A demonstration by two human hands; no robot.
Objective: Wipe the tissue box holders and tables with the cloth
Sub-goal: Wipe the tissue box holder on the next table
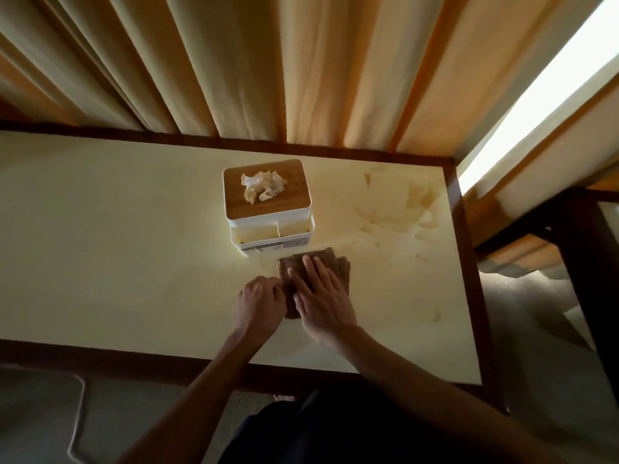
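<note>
Cloth point(335, 262): brown, folded, on cream table point(117, 229) before tissue box holder point(268, 209). Right hand point(323, 303) flat on it, fingers straight. Left hand point(259, 304) pinches its left edge.

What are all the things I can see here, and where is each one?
table: one, pale yellow top with dark brown rim, fills the middle
tissue box holder: one, white with wooden lid, on the table toward the back
tissue: one, white, crumpled, sticking up from the lid
cloth: one, brown, folded, on the table just in front of the holder
stains: several, brownish, on the table right of the holder
curtain: one, cream, pleated, behind the table
second table: one, dark frame, only partly seen at the right edge
left hand: fingers curled at the cloth's left edge
right hand: flat, pressing on the cloth
</note>
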